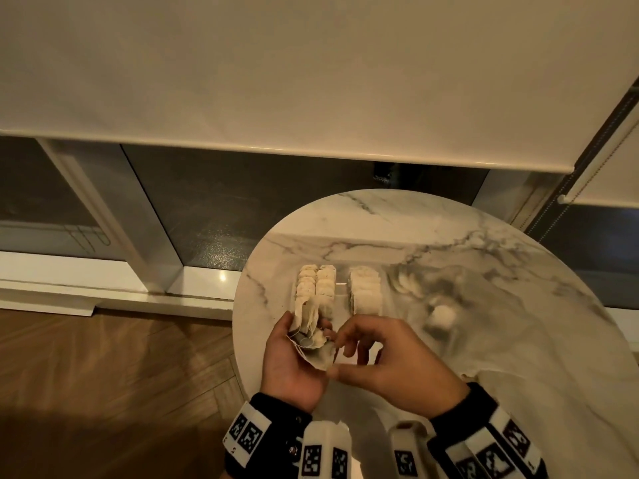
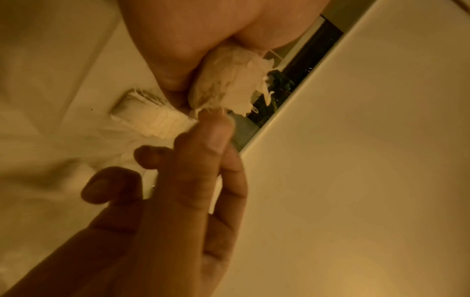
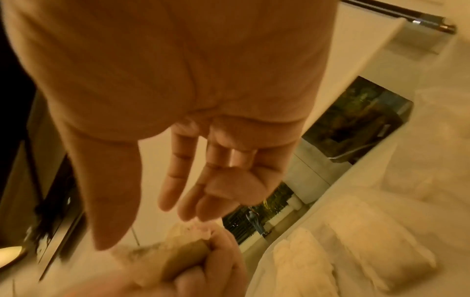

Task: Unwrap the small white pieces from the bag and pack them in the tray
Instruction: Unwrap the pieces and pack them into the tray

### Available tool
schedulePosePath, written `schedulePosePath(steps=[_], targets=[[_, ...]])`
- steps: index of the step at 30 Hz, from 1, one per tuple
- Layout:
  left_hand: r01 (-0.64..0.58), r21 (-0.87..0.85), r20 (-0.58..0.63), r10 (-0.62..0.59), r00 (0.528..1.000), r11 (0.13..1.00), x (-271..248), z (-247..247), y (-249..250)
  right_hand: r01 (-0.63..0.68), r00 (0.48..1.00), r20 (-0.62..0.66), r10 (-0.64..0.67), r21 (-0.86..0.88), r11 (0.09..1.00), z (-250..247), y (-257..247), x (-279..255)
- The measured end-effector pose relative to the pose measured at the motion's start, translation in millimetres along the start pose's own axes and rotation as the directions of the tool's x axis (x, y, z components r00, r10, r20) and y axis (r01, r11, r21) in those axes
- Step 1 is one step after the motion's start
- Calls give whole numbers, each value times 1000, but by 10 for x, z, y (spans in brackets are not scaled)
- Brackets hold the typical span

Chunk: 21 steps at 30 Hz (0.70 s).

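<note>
My left hand (image 1: 301, 340) grips a bundle of small white pieces (image 1: 306, 316) with loose threads, above the near left edge of the table. In the left wrist view the bundle (image 2: 229, 80) sits between thumb and fingers. My right hand (image 1: 349, 350) reaches in from the right with relaxed fingers (image 3: 178, 191), and one fingertip (image 2: 211, 130) touches the bundle's threads. Beyond the hands, a clear tray (image 1: 342, 283) holds rows of white pieces (image 1: 366, 288). The crumpled clear bag (image 1: 411, 281) lies to the right of the tray, with a white lump (image 1: 442, 316) in it.
The round marble table (image 1: 484, 257) stands by a low window under a drawn roller blind (image 1: 311, 81). Wooden floor (image 1: 103, 375) lies to the left, below the table edge. The tray's left rows (image 1: 318, 285) sit just behind my left hand.
</note>
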<state>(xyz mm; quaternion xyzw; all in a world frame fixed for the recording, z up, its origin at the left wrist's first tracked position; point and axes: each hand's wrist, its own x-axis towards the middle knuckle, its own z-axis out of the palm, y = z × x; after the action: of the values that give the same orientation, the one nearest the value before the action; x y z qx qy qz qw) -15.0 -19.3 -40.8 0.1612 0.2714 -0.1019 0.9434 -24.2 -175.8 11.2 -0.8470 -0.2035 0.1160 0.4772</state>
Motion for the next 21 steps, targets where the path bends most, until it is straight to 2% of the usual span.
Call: schedulePosePath(steps=[2,4,8,11,17,21], targets=[[-28,4,-40,28,999,1000,24,-5,-31,101,995,27,-98,-152,983,29,13,-10],[-31,-3,-53,31,998,1000,52,-23,-54,154,988,-5,-158,-190,970,96,16,-1],[15,-12,-31,-16,999,1000,86,-96,-83,162,984,-46,-175,-206,965,212,33,30],[-10,-2,-8,10,1000,1000,67,-97,-100,185,979,-38,-200,-244,952,270,42,40],[-12,17,-13,12,1000,1000,156,-120,-112,125,985,-68,-157,-342,931,307,30,59],[-46,21,-30,47,998,999,222,-177,-115,123,984,-89,-151,-265,956,296,38,60]])
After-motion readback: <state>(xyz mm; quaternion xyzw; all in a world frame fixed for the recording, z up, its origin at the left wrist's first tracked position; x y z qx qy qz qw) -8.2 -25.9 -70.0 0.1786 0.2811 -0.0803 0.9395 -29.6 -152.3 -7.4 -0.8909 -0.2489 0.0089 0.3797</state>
